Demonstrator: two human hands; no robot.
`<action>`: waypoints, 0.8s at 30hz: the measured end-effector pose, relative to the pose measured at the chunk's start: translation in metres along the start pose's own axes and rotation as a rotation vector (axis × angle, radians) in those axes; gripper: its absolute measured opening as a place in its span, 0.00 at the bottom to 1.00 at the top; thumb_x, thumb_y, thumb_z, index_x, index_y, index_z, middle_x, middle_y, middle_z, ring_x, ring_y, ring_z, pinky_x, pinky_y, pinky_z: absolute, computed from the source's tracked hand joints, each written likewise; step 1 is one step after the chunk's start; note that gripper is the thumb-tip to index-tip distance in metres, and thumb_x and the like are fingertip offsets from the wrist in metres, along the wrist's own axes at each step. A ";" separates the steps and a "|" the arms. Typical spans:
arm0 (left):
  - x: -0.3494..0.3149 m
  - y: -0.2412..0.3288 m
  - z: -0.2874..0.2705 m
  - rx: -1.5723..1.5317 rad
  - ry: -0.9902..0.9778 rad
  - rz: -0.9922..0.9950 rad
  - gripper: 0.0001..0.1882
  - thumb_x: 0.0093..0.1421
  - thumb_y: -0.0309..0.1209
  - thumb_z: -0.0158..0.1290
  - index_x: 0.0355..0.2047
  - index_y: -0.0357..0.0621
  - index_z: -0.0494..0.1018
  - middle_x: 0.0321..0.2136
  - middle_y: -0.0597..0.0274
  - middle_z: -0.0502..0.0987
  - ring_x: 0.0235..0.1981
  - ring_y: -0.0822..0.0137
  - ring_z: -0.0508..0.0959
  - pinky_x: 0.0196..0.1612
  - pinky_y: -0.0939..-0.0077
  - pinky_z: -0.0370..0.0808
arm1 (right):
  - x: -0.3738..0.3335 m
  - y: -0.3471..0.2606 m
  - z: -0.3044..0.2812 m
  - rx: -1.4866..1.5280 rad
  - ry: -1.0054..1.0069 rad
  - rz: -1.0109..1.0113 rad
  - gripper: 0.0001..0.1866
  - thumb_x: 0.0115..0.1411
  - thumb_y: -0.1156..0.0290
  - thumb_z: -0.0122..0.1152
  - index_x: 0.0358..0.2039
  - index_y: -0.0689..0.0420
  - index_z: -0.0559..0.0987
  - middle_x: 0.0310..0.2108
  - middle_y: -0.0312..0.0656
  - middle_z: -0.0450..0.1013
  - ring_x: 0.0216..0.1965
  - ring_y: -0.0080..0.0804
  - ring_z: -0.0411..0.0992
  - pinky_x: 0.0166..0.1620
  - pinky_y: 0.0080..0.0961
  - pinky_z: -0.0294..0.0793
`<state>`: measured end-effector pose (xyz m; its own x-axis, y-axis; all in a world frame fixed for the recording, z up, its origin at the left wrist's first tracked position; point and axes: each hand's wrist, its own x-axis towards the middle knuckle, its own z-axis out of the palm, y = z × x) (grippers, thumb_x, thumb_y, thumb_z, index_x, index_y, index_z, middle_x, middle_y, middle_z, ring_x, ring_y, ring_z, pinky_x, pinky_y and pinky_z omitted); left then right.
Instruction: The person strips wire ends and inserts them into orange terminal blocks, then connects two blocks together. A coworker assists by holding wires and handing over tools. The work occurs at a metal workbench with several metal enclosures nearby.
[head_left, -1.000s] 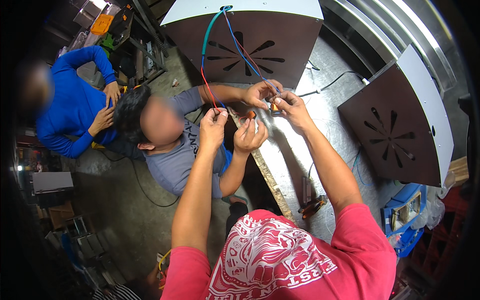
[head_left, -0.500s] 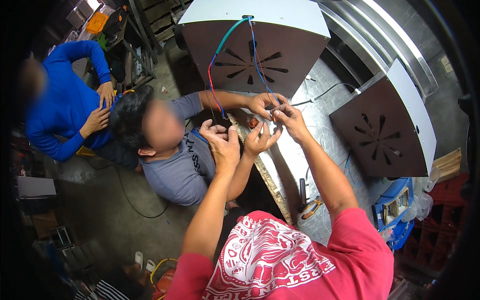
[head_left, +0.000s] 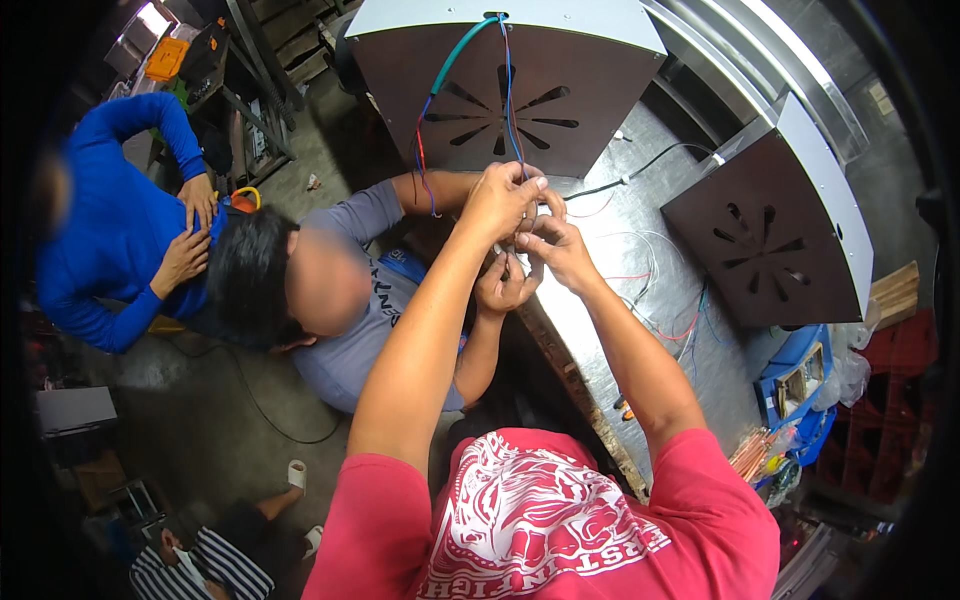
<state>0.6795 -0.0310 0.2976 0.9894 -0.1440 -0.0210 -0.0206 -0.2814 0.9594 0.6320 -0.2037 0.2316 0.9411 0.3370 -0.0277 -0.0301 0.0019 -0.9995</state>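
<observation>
My left hand [head_left: 497, 205] is closed, its fingertips pinching thin blue and brown wires [head_left: 513, 110] that hang from a white-topped box with a dark side. My right hand [head_left: 562, 254] is just below and to the right, thumb and fingers pressed together; what lies between them is too small to make out. Close against mine are both hands of a co-worker in a grey shirt: the lower hand [head_left: 508, 288] is under my fingers, and the other is partly hidden behind my left hand. A green sleeve [head_left: 460, 50] with red and blue wires hangs to the left, its ends loose.
The large box [head_left: 400, 85] stands at the back of the metal table [head_left: 640, 220]. A second dark-sided box [head_left: 760, 240] sits at right, near a blue case [head_left: 795, 385]. Loose wires lie on the table. Another person in blue [head_left: 120, 220] is at left.
My left hand has gone from open, palm up, to pinching the wires, moving up and right. My right hand has shifted slightly down. The co-worker's lower hand has moved slightly down and left.
</observation>
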 end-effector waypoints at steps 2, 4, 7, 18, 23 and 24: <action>0.002 0.004 0.001 -0.093 -0.046 -0.088 0.16 0.67 0.37 0.58 0.42 0.32 0.79 0.16 0.60 0.76 0.17 0.72 0.75 0.23 0.73 0.73 | -0.001 0.003 0.005 0.018 0.009 -0.013 0.10 0.64 0.73 0.67 0.43 0.64 0.84 0.38 0.41 0.82 0.42 0.26 0.78 0.48 0.23 0.78; -0.005 0.011 -0.005 -0.068 0.012 -0.056 0.16 0.67 0.37 0.58 0.39 0.32 0.79 0.17 0.60 0.76 0.18 0.73 0.76 0.23 0.74 0.73 | -0.002 0.006 0.004 0.012 -0.025 -0.021 0.11 0.63 0.73 0.67 0.44 0.64 0.84 0.40 0.42 0.82 0.43 0.27 0.78 0.50 0.24 0.77; -0.023 0.023 -0.016 -0.182 0.056 -0.100 0.16 0.69 0.37 0.57 0.36 0.32 0.79 0.22 0.63 0.79 0.21 0.73 0.80 0.24 0.76 0.74 | -0.005 0.009 -0.005 0.089 -0.113 -0.004 0.15 0.65 0.75 0.64 0.51 0.65 0.80 0.45 0.42 0.80 0.47 0.28 0.78 0.51 0.26 0.78; -0.085 0.050 -0.026 -0.356 0.232 -0.262 0.17 0.76 0.43 0.46 0.47 0.39 0.73 0.21 0.75 0.64 0.20 0.84 0.62 0.24 0.87 0.61 | -0.010 0.011 0.004 0.002 -0.020 -0.121 0.18 0.64 0.78 0.61 0.55 0.60 0.79 0.45 0.42 0.80 0.45 0.26 0.79 0.52 0.25 0.77; -0.100 0.060 -0.024 -0.413 0.347 -0.181 0.15 0.76 0.41 0.48 0.46 0.39 0.70 0.23 0.72 0.66 0.22 0.83 0.62 0.24 0.86 0.61 | -0.010 0.015 0.003 -0.011 -0.016 -0.106 0.25 0.63 0.78 0.64 0.61 0.58 0.73 0.45 0.43 0.79 0.44 0.27 0.78 0.51 0.26 0.78; -0.101 0.060 -0.025 -0.407 0.353 -0.170 0.15 0.76 0.41 0.48 0.46 0.40 0.70 0.23 0.73 0.66 0.22 0.83 0.62 0.24 0.87 0.61 | -0.008 0.016 0.003 -0.026 -0.003 -0.124 0.28 0.63 0.78 0.64 0.63 0.57 0.71 0.45 0.44 0.79 0.44 0.27 0.78 0.51 0.26 0.78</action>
<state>0.5817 -0.0100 0.3642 0.9635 0.2172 -0.1564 0.1314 0.1256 0.9833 0.6227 -0.2032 0.2155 0.9359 0.3389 0.0959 0.0951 0.0191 -0.9953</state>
